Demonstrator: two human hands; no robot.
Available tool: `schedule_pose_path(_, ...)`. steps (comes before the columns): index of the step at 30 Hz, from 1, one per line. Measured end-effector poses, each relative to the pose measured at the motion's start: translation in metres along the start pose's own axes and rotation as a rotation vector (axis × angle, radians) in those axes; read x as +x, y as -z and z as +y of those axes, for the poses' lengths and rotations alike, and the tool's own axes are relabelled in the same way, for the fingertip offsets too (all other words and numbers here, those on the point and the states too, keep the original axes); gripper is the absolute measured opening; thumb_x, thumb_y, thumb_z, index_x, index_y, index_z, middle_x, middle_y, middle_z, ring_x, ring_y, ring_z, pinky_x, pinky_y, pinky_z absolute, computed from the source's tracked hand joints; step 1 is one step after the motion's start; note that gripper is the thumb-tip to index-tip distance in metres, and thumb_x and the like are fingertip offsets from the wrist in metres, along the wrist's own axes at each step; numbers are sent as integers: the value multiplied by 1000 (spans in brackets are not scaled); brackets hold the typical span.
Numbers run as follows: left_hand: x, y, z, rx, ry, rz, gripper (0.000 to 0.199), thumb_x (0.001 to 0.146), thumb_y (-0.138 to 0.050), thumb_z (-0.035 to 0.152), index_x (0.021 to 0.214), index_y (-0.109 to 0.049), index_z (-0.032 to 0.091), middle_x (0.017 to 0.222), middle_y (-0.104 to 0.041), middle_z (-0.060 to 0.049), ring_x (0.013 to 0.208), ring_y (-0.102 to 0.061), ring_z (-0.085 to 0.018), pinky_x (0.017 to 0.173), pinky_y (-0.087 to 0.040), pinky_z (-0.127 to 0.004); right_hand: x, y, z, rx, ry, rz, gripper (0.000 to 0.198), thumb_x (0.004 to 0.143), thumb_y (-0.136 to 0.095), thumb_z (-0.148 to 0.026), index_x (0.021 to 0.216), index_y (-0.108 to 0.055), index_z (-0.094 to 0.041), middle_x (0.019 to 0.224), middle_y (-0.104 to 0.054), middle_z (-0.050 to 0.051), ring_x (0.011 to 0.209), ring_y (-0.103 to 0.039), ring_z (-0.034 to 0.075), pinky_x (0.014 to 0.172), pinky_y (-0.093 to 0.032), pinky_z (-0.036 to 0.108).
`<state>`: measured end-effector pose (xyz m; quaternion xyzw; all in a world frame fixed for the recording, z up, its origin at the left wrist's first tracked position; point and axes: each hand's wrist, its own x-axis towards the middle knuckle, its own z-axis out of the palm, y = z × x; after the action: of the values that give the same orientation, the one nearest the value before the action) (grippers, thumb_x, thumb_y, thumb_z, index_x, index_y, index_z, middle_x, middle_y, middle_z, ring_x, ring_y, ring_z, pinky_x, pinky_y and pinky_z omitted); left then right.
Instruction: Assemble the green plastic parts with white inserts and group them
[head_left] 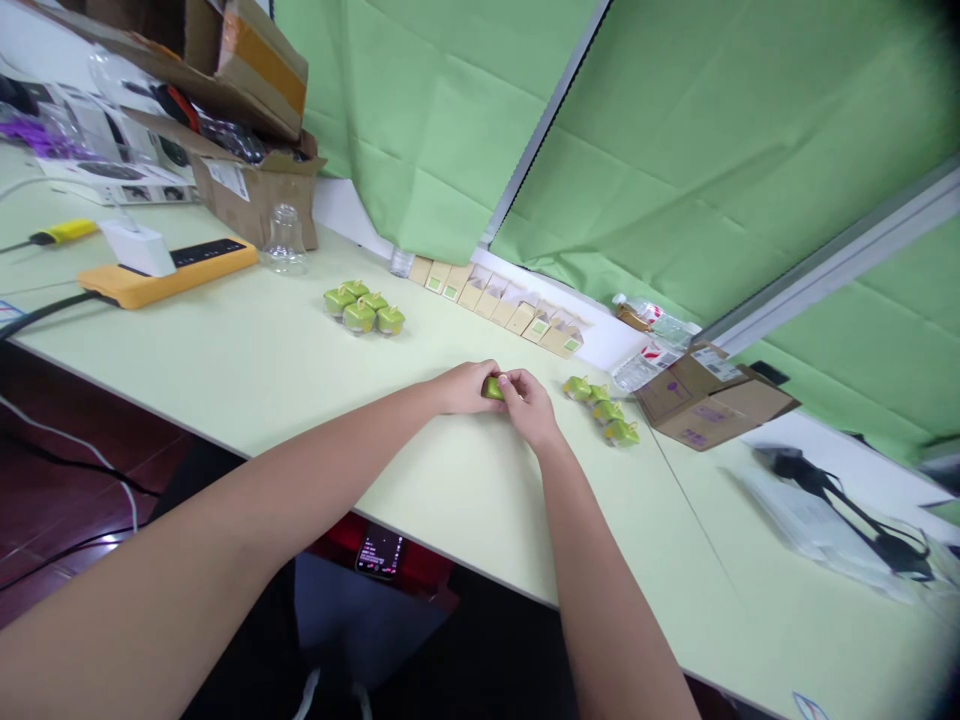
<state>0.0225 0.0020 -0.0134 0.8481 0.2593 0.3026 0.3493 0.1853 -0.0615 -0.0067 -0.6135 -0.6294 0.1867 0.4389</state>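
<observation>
Over the middle of the pale table (450, 470), my left hand (466, 386) and my right hand (531, 402) meet around one small green-lidded container (492, 388). Fingers of both hands are closed on it and cover most of its body; only part of the green top shows. Similar containers, with green lids, small loops on top and clear lower parts, stand in a left group (359, 318). A second group (607, 410) stands to the right of my right hand, not touched by it.
Small cardboard boxes (506, 305) line the back edge. An orange power strip (172, 275), a clear jar (285, 240) and an open carton (259, 190) stand left. Plastic bottles (645, 365), another carton (712, 395) and a black strap-like device (847, 510) lie right.
</observation>
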Motion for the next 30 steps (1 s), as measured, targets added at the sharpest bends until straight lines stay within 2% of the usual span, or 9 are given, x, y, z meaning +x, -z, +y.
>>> schedule_pose_path(7, 1, 0, -4, -72, -29, 21, 48, 67, -76, 49, 101, -59, 20, 92, -65, -3, 76, -57, -17, 64, -42, -27, 0, 5, -1, 23, -18, -46, 26, 82, -63, -49, 88, -65, -23, 95, -70, 3, 94, -66, 22, 75, -50, 32)
schedule_pose_path(12, 3, -2, -10, -169, -52, 15, 41, 72, -73, 47, 100, -64, 18, 81, -63, -2, 69, -53, -14, 62, -41, -26, 0, 9, 0, 36, -46, -30, 28, 78, -66, -49, 86, -66, -22, 87, -70, 4, 82, -66, 20, 69, -50, 30)
schedule_pose_path(19, 9, -7, -17, -277, -50, 9, 35, 75, -70, 38, 102, -67, 16, 84, -66, -3, 70, -56, -13, 66, -45, -26, 2, 10, 5, 91, -101, -17, 36, 73, -71, -54, 84, -65, -21, 79, -70, 3, 69, -65, 18, 63, -49, 28)
schedule_pose_path(30, 6, -4, -12, -293, -39, 15, 38, 69, -75, 41, 96, -66, 16, 76, -60, 1, 67, -52, -13, 64, -42, -26, -3, 5, -4, -54, -6, 51, 30, 82, -59, -51, 85, -64, -22, 85, -70, 4, 71, -64, 18, 60, -47, 27)
